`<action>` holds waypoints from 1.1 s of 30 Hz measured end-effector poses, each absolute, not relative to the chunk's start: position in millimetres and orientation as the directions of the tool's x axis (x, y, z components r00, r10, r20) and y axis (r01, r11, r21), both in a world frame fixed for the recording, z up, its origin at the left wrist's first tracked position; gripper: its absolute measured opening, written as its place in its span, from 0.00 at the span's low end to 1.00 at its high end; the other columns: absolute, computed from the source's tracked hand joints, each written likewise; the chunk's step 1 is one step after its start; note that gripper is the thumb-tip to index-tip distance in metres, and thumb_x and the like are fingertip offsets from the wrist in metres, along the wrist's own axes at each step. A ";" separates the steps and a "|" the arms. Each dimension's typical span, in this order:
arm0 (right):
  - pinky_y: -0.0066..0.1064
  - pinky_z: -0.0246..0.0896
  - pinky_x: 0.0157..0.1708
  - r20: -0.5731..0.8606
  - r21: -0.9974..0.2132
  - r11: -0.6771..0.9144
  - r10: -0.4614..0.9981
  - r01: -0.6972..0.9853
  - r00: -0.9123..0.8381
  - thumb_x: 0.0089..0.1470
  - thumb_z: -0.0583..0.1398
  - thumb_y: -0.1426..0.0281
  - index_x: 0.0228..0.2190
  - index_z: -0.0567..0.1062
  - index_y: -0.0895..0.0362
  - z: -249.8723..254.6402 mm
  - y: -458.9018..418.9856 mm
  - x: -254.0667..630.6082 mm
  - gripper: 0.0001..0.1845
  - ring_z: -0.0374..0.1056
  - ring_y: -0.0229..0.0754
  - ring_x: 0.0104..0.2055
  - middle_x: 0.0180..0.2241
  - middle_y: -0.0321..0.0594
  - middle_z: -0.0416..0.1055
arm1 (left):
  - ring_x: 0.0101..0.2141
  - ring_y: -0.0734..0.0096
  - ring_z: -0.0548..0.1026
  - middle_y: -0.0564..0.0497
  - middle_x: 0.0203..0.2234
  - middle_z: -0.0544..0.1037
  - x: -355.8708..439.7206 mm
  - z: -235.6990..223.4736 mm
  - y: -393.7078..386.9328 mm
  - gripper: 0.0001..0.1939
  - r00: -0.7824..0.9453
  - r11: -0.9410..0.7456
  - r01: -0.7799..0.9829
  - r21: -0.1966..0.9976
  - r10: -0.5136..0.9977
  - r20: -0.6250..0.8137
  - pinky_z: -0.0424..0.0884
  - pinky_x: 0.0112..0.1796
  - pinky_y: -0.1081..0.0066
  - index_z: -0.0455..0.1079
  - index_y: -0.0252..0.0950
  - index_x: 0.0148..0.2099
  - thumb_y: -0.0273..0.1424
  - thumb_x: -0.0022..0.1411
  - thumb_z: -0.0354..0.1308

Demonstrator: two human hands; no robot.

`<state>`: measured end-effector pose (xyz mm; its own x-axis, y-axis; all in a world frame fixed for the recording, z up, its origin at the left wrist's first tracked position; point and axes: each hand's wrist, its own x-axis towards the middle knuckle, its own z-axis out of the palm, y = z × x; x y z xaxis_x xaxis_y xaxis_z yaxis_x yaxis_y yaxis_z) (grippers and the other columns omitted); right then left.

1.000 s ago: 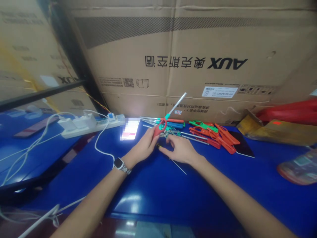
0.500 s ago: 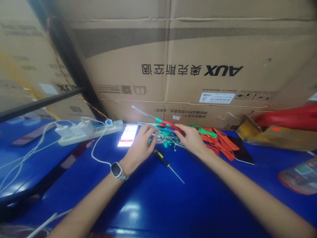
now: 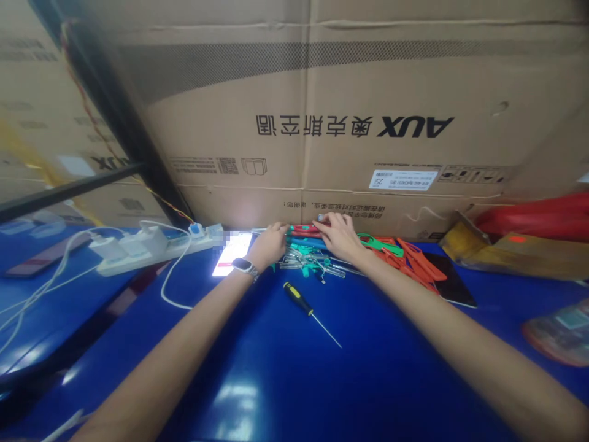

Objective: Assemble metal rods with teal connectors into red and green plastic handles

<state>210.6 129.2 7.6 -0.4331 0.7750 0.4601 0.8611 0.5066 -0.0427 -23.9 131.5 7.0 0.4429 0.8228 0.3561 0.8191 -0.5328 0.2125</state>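
Showing nearest a black-and-yellow screwdriver (image 3: 298,299), flat on the blue table (image 3: 294,387). Past it, showing clear and green parts (image 3: 311,265) in a loose pile, between a lit phone (image 3: 238,248) on the left and orange handles (image 3: 421,264) on the right. Holding, just above a blue handle (image 3: 309,242) at the pile's far side, a red handle (image 3: 304,231) by its right end, with right hand (image 3: 340,236) fingers closed on it. Touching or nearly touching its other end with left hand (image 3: 270,244) fingers curled, grip impossible to tell. Backed by a brown carton (image 3: 350,86).

Head cam: fwd + down onto tbl (image 3: 322,383).
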 end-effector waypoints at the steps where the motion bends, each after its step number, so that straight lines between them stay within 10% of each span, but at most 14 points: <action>1: 0.49 0.50 0.53 0.460 -0.029 0.484 0.783 0.875 -0.418 0.64 0.50 0.69 0.57 0.72 0.55 6.0 127.8 209.9 0.23 0.58 0.56 0.53 0.50 0.54 0.66 | 0.54 0.51 0.70 0.36 0.55 0.71 -23.6 5.7 133.1 0.24 0.443 -0.533 0.818 0.216 0.824 0.353 0.66 0.56 0.51 0.67 0.29 0.59 0.20 0.63 0.46; 18: 0.43 0.52 0.48 0.442 -0.313 0.442 0.851 0.840 -0.283 0.59 0.57 0.67 0.43 0.75 0.53 -4.3 16.6 207.4 0.11 0.63 0.50 0.47 0.43 0.44 0.71 | 0.44 0.60 0.75 0.46 0.43 0.77 -27.2 9.1 47.8 0.11 0.444 -0.603 0.633 0.485 0.796 0.411 0.71 0.47 0.60 0.73 0.38 0.45 0.31 0.68 0.50; 33: 0.42 0.54 0.49 0.433 -0.484 0.445 0.870 0.754 -0.235 0.59 0.57 0.69 0.54 0.67 0.54 -22.5 -3.1 196.1 0.21 0.66 0.49 0.49 0.44 0.43 0.74 | 0.39 0.61 0.74 0.48 0.36 0.78 -21.7 -4.1 29.3 0.14 0.577 -0.646 0.595 0.477 0.757 0.305 0.69 0.43 0.60 0.75 0.38 0.41 0.36 0.70 0.50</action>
